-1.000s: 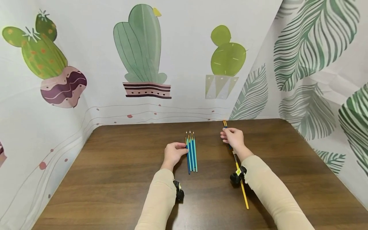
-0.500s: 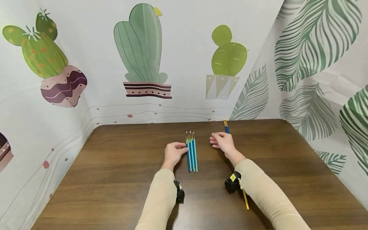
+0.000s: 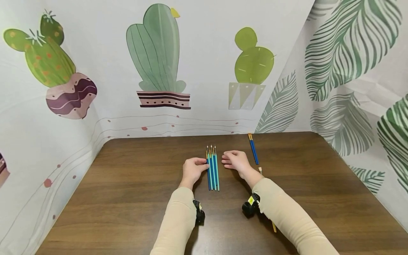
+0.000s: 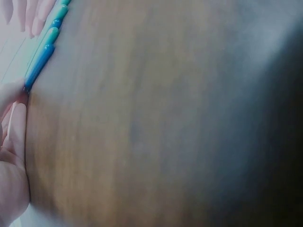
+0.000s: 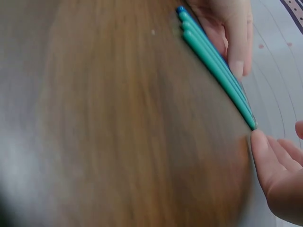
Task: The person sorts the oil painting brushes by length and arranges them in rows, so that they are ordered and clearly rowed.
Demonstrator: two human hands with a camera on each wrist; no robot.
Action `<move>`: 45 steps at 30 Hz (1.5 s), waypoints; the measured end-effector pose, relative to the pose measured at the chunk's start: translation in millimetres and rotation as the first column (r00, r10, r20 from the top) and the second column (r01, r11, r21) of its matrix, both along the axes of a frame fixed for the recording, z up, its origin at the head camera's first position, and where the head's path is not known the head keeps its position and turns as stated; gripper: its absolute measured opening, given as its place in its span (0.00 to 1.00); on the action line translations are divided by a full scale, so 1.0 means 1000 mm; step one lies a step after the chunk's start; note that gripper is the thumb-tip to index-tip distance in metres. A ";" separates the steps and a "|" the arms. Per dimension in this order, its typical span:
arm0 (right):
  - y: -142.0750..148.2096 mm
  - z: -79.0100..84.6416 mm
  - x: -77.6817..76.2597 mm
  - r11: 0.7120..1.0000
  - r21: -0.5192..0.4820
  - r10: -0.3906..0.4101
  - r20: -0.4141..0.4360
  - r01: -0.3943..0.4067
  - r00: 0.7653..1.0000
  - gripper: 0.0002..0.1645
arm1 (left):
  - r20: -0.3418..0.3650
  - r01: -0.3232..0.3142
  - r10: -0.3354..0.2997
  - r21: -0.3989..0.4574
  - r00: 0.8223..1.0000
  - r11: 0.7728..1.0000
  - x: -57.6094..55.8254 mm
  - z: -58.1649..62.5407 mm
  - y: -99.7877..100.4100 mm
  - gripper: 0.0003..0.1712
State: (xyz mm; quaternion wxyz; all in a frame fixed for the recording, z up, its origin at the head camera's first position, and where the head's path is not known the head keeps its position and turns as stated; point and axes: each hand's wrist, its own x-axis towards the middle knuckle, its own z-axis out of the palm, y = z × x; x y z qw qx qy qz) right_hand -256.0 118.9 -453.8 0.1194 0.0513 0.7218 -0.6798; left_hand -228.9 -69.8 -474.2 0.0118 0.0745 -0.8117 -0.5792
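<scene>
A row of slim paintbrushes [image 3: 213, 173], with blue and turquoise handles, lies side by side at mid-table, bristles toward the wall. Along its left edge my left hand [image 3: 192, 170] touches the outer blue handle with thumb and fingertips. My right hand [image 3: 237, 162] is just right of the row, fingers extended and holding nothing, a small gap from the brushes in the head view. In the right wrist view, the turquoise handles [image 5: 218, 73] lie close together between both hands. The handle ends [image 4: 46, 53] form a slanting line in the left wrist view.
Two blue paintbrushes [image 3: 254, 150] lie together at the back right. A yellow-handled brush [image 3: 275, 227] lies nearer, mostly covered by the right sleeve [image 3: 287, 209]. A printed cloth with cacti [image 3: 159, 63] hangs behind the wooden table [image 3: 121, 198].
My right hand has left the two blue brushes at the back right and moved left, toward the row. My left hand has stayed at the row's left edge.
</scene>
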 end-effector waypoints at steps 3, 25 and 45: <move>-0.005 0.000 0.000 1.000 -0.021 0.009 0.025 -0.008 1.000 0.24 | -0.012 0.000 0.000 -0.018 1.000 1.000 -0.001 -0.001 0.000 0.12; -0.025 -0.003 -0.007 0.999 0.029 -0.034 0.042 0.032 0.999 0.19 | -0.003 0.011 -0.011 0.005 1.000 1.000 0.000 0.000 0.000 0.12; -0.045 0.005 -0.012 0.913 0.402 -0.056 -0.055 0.074 0.997 0.16 | -0.018 0.014 -0.015 -0.013 1.000 1.000 0.000 0.000 -0.001 0.12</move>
